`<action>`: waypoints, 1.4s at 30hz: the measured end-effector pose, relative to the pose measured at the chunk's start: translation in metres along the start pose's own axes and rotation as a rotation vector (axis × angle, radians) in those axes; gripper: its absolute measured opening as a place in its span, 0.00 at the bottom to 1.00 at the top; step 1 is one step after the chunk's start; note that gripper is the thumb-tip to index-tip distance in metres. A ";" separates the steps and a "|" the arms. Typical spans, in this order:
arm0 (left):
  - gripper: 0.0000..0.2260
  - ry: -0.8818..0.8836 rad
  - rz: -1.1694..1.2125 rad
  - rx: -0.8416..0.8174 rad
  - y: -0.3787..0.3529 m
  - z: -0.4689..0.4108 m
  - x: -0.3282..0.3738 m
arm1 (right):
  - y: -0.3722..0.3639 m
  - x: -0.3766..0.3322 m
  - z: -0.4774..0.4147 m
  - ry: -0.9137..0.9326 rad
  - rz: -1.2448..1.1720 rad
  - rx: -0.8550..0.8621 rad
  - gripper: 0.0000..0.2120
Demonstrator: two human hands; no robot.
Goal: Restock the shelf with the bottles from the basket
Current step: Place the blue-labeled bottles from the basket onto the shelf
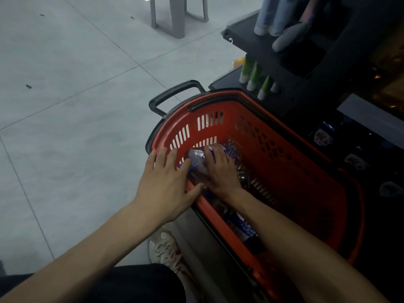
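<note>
We were at the pick-up step, with nothing yet on its way to the shelf [249, 42]. The red basket [306, 182] sat on the floor just beside the dark shelving. In it a clear bottle [197, 157] with a blue-and-white label lay on its side near the far end. Our right hand [220, 171] reached down inside the basket, its fingers curled over the bottle's middle in a grip. Our left hand [166, 182] lay over the near rim with its fingers straight and spread. Its forefinger and thumb touched the bottle's neck end and held nothing.

A second bottle [242, 228] lay lower in the basket, partly hidden under our right forearm, so we judged that more than one trip remained. We could not tell whether further bottles lay beneath.

The next move, as we read it, called for lifting the gripped bottle clear of the basket wall, with the left hand steadying the neck. We would then turn it upright and carry it to the right, toward the low tier where labelled bottles [323, 136] showed dimly. That tier was dark, so finding a free spot there would need care.
</note>
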State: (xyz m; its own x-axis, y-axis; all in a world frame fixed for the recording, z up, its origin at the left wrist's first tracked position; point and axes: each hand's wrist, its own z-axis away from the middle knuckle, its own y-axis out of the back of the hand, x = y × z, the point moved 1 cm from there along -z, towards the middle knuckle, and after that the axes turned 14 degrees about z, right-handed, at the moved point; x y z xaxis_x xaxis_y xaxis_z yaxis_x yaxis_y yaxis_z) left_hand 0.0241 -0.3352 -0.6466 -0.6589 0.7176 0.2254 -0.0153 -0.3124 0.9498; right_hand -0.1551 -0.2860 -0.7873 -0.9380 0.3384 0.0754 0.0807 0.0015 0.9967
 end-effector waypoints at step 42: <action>0.27 -0.342 1.637 -0.470 0.051 -0.001 0.241 | 0.317 0.198 0.192 -0.376 -1.168 0.383 0.41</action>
State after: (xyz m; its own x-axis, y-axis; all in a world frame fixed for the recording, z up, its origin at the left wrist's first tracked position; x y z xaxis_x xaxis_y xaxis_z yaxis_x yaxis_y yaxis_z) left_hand -0.1363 -0.1789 -0.5444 -0.0396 -0.4311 0.9015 0.2101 -0.8856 -0.4142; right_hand -0.2507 -0.0381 -0.4622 -0.3703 0.1966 -0.9079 -0.5706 0.7231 0.3893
